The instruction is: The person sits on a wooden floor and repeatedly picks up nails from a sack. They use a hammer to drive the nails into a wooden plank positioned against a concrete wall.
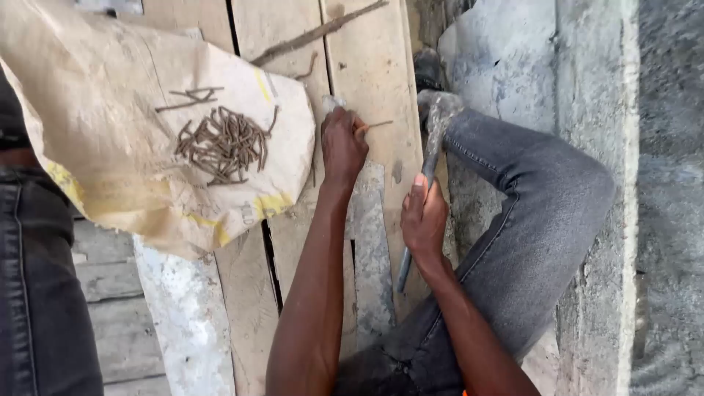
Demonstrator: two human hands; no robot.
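On wooden planks point(370, 66), left hand point(342, 147) pinches a nail point(378, 125); right hand point(423, 216) grips a hammer point(433, 139).

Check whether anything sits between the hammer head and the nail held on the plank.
Nothing visible does. The left hand pinches the nail flat over the plank; the hammer, gripped by the right hand, has its head just right of the nail tip, bare wood between.

The hammer point(429, 158) head is blurring against the knee. The left hand point(342, 147) is hiding most of the nail point(375, 125). The paper sack point(110, 110) is running off the top-left edge.
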